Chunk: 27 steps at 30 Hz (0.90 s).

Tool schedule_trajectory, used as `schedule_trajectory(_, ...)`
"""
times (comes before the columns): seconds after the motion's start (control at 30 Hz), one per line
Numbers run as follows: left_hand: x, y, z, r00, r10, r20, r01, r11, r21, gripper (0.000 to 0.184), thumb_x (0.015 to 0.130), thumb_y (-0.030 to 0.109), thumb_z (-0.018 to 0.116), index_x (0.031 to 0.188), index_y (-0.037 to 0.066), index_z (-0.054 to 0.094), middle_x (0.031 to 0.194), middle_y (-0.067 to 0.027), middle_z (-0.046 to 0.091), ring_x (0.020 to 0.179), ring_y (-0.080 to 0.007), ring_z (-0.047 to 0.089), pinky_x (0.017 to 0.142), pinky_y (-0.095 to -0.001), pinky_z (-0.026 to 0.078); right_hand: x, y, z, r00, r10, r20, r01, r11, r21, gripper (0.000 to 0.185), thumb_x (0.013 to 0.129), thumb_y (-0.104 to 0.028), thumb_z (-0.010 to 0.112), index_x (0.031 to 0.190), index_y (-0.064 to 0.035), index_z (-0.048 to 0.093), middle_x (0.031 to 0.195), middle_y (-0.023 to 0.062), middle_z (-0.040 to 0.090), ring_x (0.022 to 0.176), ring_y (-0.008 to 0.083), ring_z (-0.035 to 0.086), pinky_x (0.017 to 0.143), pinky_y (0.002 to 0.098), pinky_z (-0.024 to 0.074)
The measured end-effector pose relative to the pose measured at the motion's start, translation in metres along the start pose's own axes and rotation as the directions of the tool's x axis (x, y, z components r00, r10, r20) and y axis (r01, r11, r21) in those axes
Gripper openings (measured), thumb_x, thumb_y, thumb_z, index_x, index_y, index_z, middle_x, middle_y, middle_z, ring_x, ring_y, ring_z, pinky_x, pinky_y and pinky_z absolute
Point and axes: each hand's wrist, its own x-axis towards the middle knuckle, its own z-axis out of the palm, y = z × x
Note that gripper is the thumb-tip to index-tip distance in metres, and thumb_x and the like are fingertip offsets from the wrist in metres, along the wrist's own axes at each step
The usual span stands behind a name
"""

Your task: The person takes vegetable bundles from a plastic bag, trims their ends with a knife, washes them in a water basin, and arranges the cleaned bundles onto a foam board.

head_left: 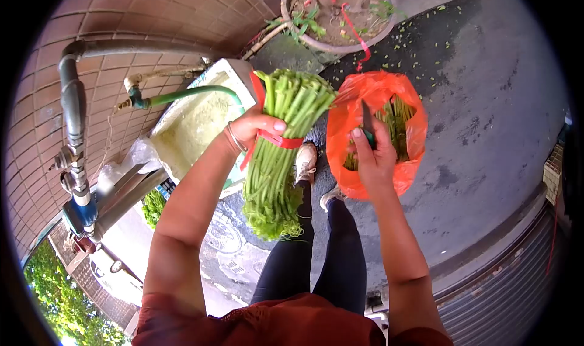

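The left hand [254, 127] grips a red-banded stem bundle [267, 179] beside the right edge of the white basin [190, 126]; the right hand [378, 152] grips a knife [367, 118] over an orange bag [377, 83] containing cut stems [399, 127].

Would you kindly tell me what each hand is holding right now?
Left hand: closed around the green stem bundle.
Right hand: closed on a knife.

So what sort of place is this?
Probably an outdoor washing spot beside a building: there's a tiled wall, a sink with a green hose over it, and a big plant pot outside.
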Motion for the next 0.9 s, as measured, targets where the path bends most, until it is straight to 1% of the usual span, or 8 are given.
schedule_trajectory(0.07, 0.000, -0.025, -0.030, 0.997, -0.065, -0.033, 0.060, 0.989, -0.135, 0.070, 0.061, 0.026, 0.063, 0.121, -0.002, 0.042, 0.106, -0.0200, 0.057, 0.094, -0.0287, 0.058, 0.087, -0.0373, 0.044, 0.008, 0.025, 0.013, 0.993, -0.110, 0.032, 0.114, 0.969, -0.217, 0.022, 0.086, -0.011, 0.053, 0.107, -0.0027, 0.053, 0.082, 0.0035, 0.057, 0.069, 0.0089, 0.053, 0.062, 0.0230, 0.0429)
schedule_trajectory(0.17, -0.001, -0.054, -0.059, 0.994, -0.112, -0.011, 0.105, 0.959, -0.263, 0.072, 0.061, 0.032, 0.062, 0.121, -0.002, 0.041, 0.105, -0.0233, 0.056, 0.094, -0.0319, 0.058, 0.083, -0.0409, 0.047, 0.018, 0.046, 0.042, 0.932, -0.317, 0.178, 0.363, 0.805, -0.469, 0.023, 0.087, -0.019, 0.050, 0.102, -0.0020, 0.052, 0.084, 0.0169, 0.057, 0.073, 0.0321, 0.057, 0.065, 0.0351, 0.0454)
schedule_trajectory(0.53, 0.004, -0.083, -0.100, 0.979, -0.047, 0.199, 0.143, 0.854, -0.500, 0.077, 0.060, 0.036, 0.060, 0.124, -0.002, 0.038, 0.107, -0.0256, 0.053, 0.091, -0.0357, 0.057, 0.076, -0.0455, 0.049, 0.054, 0.088, 0.083, 0.784, -0.440, 0.438, 0.615, 0.454, -0.645, 0.024, 0.072, -0.009, 0.058, 0.093, -0.0049, 0.046, 0.070, 0.0110, 0.047, 0.066, 0.0302, 0.053, 0.057, 0.0390, 0.0443)
schedule_trajectory(0.7, 0.004, -0.087, -0.120, 0.967, -0.111, 0.230, 0.221, 0.814, -0.538, 0.077, 0.059, 0.034, 0.061, 0.124, -0.002, 0.039, 0.106, -0.0247, 0.055, 0.088, -0.0355, 0.058, 0.076, -0.0436, 0.050, 0.056, 0.103, 0.092, 0.855, -0.304, 0.421, 0.519, 0.463, -0.719, 0.011, 0.078, -0.006, 0.052, 0.087, -0.0051, 0.046, 0.077, 0.0123, 0.053, 0.067, 0.0329, 0.054, 0.057, 0.0402, 0.0439)
schedule_trajectory(0.77, 0.003, -0.100, -0.140, 0.957, -0.188, 0.221, 0.284, 0.767, -0.575, 0.076, 0.059, 0.034, 0.063, 0.123, -0.002, 0.040, 0.108, -0.0230, 0.055, 0.091, -0.0338, 0.058, 0.078, -0.0424, 0.050, 0.062, 0.151, 0.083, 0.919, -0.083, 0.385, 0.376, 0.476, -0.795, 0.010, 0.083, -0.010, 0.049, 0.091, -0.0046, 0.047, 0.083, 0.0148, 0.056, 0.072, 0.0330, 0.056, 0.057, 0.0397, 0.0445)
schedule_trajectory(0.8, 0.000, -0.103, -0.140, 0.958, -0.188, 0.217, 0.281, 0.769, -0.574, 0.076, 0.059, 0.034, 0.063, 0.123, -0.002, 0.040, 0.108, -0.0230, 0.055, 0.091, -0.0338, 0.058, 0.078, -0.0424, 0.050, 0.062, 0.198, 0.056, 0.931, 0.174, 0.321, 0.222, 0.428, -0.876, 0.013, 0.085, -0.014, 0.047, 0.093, -0.0039, 0.047, 0.086, 0.0165, 0.057, 0.075, 0.0340, 0.057, 0.059, 0.0405, 0.0447)
schedule_trajectory(0.83, -0.002, -0.104, -0.137, 0.976, -0.027, 0.214, 0.146, 0.816, -0.559, 0.075, 0.060, 0.033, 0.064, 0.123, -0.002, 0.041, 0.109, -0.0221, 0.055, 0.092, -0.0325, 0.058, 0.080, -0.0413, 0.049, 0.064, 0.232, 0.031, 0.886, 0.410, 0.215, 0.073, 0.336, -0.939, 0.016, 0.088, -0.017, 0.045, 0.095, -0.0032, 0.047, 0.088, 0.0182, 0.058, 0.078, 0.0350, 0.057, 0.061, 0.0414, 0.0448)
schedule_trajectory(0.9, -0.001, -0.117, -0.164, 0.985, 0.112, 0.132, -0.028, 0.854, -0.519, 0.071, 0.061, 0.027, 0.063, 0.123, -0.001, 0.041, 0.110, -0.0195, 0.055, 0.093, -0.0285, 0.058, 0.083, -0.0369, 0.048, 0.068, 0.234, 0.031, 0.936, 0.253, 0.244, 0.130, 0.397, -0.909, 0.015, 0.087, -0.015, 0.044, 0.094, -0.0026, 0.048, 0.082, 0.0191, 0.058, 0.076, 0.0361, 0.057, 0.064, 0.0423, 0.0454)
